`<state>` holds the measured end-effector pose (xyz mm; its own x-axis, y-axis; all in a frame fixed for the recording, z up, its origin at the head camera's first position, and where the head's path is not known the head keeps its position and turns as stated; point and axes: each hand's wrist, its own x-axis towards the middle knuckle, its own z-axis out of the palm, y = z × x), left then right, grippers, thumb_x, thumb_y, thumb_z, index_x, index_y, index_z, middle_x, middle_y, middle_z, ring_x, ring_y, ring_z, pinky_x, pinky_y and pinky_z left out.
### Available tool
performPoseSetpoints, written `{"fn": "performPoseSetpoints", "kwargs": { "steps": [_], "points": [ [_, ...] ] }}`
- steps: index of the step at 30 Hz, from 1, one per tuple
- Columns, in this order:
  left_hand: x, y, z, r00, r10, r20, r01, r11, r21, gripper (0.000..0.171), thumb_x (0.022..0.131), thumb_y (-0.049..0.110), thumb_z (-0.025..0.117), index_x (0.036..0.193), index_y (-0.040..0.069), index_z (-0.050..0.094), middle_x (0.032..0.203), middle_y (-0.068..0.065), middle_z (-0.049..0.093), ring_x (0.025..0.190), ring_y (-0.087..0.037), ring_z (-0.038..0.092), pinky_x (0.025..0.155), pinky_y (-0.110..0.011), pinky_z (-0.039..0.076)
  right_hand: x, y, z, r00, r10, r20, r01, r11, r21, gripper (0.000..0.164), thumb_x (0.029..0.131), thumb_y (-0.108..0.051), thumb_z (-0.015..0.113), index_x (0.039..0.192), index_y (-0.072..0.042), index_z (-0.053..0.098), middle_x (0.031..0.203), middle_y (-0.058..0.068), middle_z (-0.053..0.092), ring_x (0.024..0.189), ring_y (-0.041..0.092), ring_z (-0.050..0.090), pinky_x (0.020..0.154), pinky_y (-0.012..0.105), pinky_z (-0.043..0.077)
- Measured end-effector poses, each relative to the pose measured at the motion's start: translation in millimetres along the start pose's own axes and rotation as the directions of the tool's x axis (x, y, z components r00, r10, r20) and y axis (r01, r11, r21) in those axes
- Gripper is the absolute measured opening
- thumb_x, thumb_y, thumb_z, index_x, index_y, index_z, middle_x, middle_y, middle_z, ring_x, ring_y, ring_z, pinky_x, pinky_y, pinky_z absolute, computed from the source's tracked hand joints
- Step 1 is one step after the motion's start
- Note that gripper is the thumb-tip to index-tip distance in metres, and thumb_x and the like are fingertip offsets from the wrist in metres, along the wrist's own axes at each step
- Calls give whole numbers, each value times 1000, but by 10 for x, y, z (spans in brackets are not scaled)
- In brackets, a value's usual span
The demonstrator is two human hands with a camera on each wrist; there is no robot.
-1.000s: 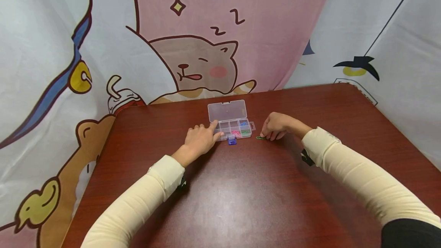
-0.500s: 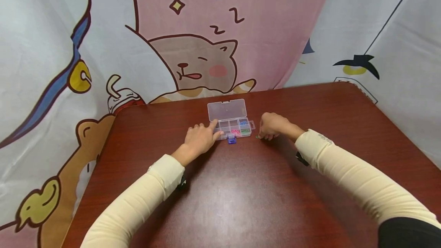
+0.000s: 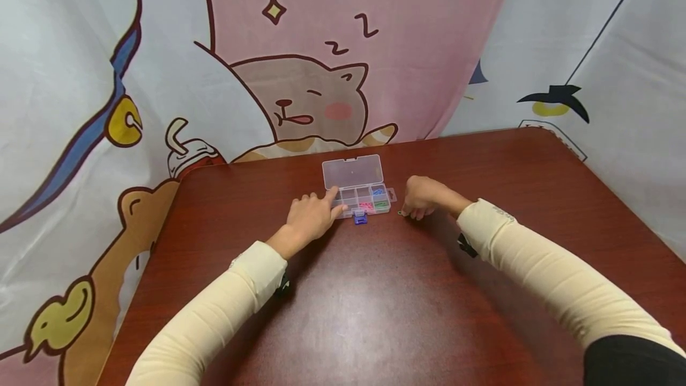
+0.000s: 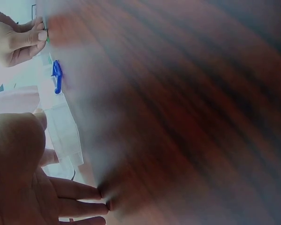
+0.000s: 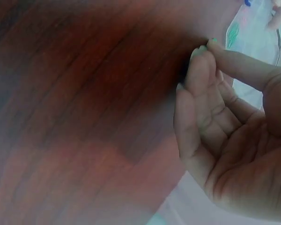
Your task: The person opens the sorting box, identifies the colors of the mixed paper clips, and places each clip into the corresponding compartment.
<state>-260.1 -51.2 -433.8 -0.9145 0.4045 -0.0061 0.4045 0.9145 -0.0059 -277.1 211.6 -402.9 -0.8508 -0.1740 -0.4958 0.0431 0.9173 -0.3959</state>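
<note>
A clear divided box (image 3: 364, 194) stands on the table, its transparent lid (image 3: 352, 173) raised at the back. My left hand (image 3: 309, 219) is at the box's left end, index finger on the left side and thumb at the front edge, other fingers spread straight. My right hand (image 3: 421, 196) pinches a small green paper clip (image 3: 401, 213) between thumb and fingertips, close over the table just right of the box. Only the clip's tip shows; the fingers hide the rest. Blue clips (image 3: 378, 192), pink clips (image 3: 366, 205) and green clips (image 3: 380, 204) lie in separate compartments.
A blue latch (image 3: 359, 217) hangs at the box's front, and a clear hanging tab (image 3: 392, 195) sticks out at its right end. The dark reddish wooden table (image 3: 343, 302) ends at a printed cloth curtain (image 3: 418, 46) behind and at both sides.
My right hand has moved slightly left toward the box, and less of the green paper clip shows beyond its fingertips. My left hand and the box have stayed put.
</note>
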Motion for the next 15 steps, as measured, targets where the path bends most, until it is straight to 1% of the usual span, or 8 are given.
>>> {"fn": "performPoseSetpoints", "kwargs": {
  "steps": [1, 3, 6, 8, 11, 12, 15],
  "points": [
    [-1, -1, 1, 1000, 2, -2, -2, 1000, 1, 59, 91, 59, 24, 138, 24, 32, 96, -18, 59, 82, -31, 55, 70, -46, 42, 9, 25, -7, 1000, -6, 23, 5, 999, 42, 17, 77, -18, 72, 72, -3, 69, 65, 7, 65, 59, 19, 64, 54, 35, 50],
    [-3, -2, 2, 1000, 2, -7, -2, 1000, 2, 59, 91, 60, 24, 138, 24, 32, 96, -18, 59, 81, -31, 55, 70, -46, 42, 33, 80, -22, 997, 1, 75, -12, 989, 146, 16, 77, -17, 72, 77, -2, 69, 67, 8, 66, 61, 20, 64, 57, 35, 50],
    [-8, -3, 2, 1000, 4, -8, -4, 1000, 3, 59, 91, 59, 25, 138, 24, 32, 95, -18, 58, 81, -31, 55, 69, -46, 42, 82, 177, -43, 988, 16, 156, -63, 950, 306, 17, 78, -17, 71, 85, -1, 69, 71, 9, 66, 63, 19, 64, 61, 36, 50],
    [-14, -2, 0, 1000, 4, -4, -4, 1000, 6, 59, 91, 59, 25, 138, 23, 32, 95, -17, 58, 81, -31, 56, 69, -46, 42, 120, 244, -58, 979, 12, 201, -93, 912, 399, 20, 79, -17, 70, 89, 0, 68, 71, 8, 65, 64, 18, 64, 63, 35, 50],
    [-22, -1, -6, 1000, 5, -2, -5, 1000, 3, 59, 92, 59, 25, 138, 24, 32, 94, -17, 58, 82, -32, 56, 70, -46, 42, 166, 323, -87, 971, -10, 239, -117, 851, 513, 26, 79, -19, 70, 95, 1, 67, 73, 7, 65, 64, 16, 63, 65, 35, 50],
    [-25, 0, -9, 1000, 5, -3, -5, 1000, 1, 59, 92, 59, 25, 138, 24, 32, 95, -17, 58, 82, -32, 56, 70, -46, 42, 175, 339, -98, 970, -24, 242, -116, 831, 544, 28, 80, -20, 70, 97, 2, 66, 73, 7, 64, 65, 15, 62, 66, 35, 50],
    [-28, -1, -15, 1000, 6, -6, -6, 1000, 2, 59, 92, 59, 24, 139, 24, 31, 95, -17, 58, 82, -32, 56, 70, -46, 42, 199, 336, -121, 972, -59, 228, -105, 757, 645, 34, 79, -21, 71, 102, 3, 64, 76, 7, 63, 66, 16, 61, 68, 34, 50]
  ]
}}
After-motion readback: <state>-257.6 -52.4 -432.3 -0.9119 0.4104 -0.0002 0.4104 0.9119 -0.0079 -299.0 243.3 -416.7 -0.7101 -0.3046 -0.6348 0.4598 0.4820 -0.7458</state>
